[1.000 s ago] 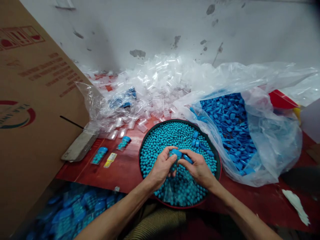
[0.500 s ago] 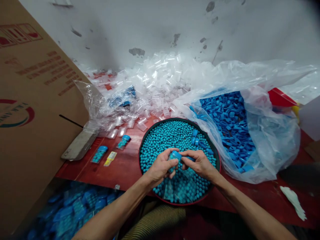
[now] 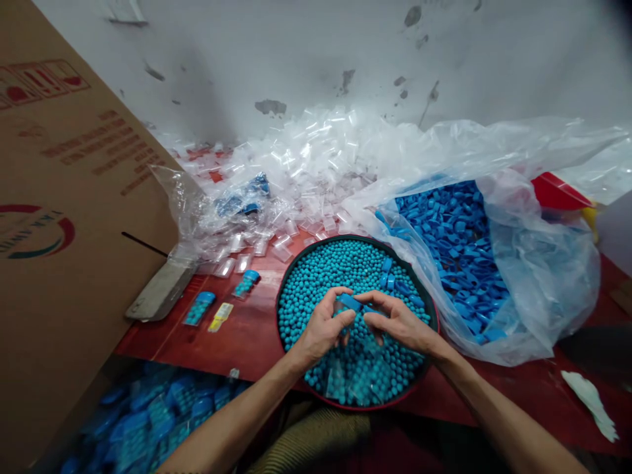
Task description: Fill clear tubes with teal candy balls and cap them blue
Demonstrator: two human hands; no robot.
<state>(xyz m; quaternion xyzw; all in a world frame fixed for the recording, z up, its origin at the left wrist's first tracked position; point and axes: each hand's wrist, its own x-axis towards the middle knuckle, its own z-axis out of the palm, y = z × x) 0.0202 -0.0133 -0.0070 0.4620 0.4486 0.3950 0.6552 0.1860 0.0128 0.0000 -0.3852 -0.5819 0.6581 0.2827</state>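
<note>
Over a round tub (image 3: 282,329) of small turquoise balls (image 3: 326,263), both hands meet near the middle. My left hand (image 3: 326,326) is closed around a small clear container with a blue cap (image 3: 349,302); the fingers cover most of its body. Close beside it, my right hand (image 3: 397,321) has its index fingertip at the cap, and a blue plastic piece, seemingly another cap (image 3: 368,309), shows between thumb and finger. A few loose blue caps (image 3: 390,282) lie on the balls at the tub's right side. Clear plastic pieces (image 3: 338,378) lie among the balls at the front.
Clear empty containers (image 3: 316,158) are heaped at the back. A plastic bag (image 3: 548,263) of blue caps (image 3: 444,230) lies right. Two filled containers (image 3: 200,308) and a yellow label (image 3: 220,316) are left, near a grey block (image 3: 160,286) and cardboard box (image 3: 74,178). Filled packs (image 3: 158,415) sit below.
My right hand's fingers have spread somewhat and its thumb has shifted down from the cap. My left hand still holds the container. The view has moved slightly.
</note>
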